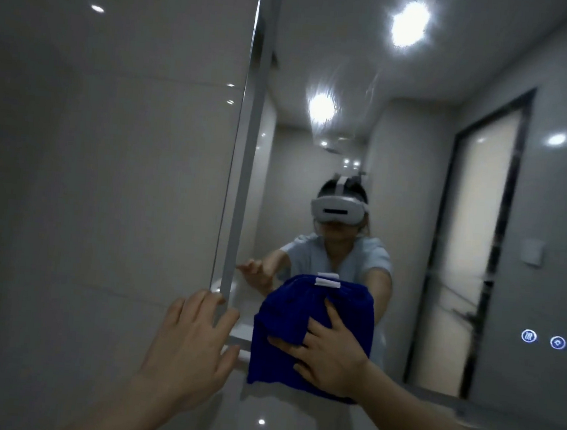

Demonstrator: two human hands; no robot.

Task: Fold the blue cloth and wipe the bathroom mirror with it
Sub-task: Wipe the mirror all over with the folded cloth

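Currently the right hand (331, 352) lies flat, fingers spread, on the folded blue cloth (286, 318), pressing it against the lower part of the mirror (414, 192). Left of it, the left hand (192, 344) is open and holds nothing, its splayed fingertips at the mirror's left edge (241, 176).

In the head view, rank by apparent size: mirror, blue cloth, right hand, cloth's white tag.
1. mirror
2. blue cloth
3. right hand
4. white tag
The hand lies nearer the camera, so it looks bigger than true.
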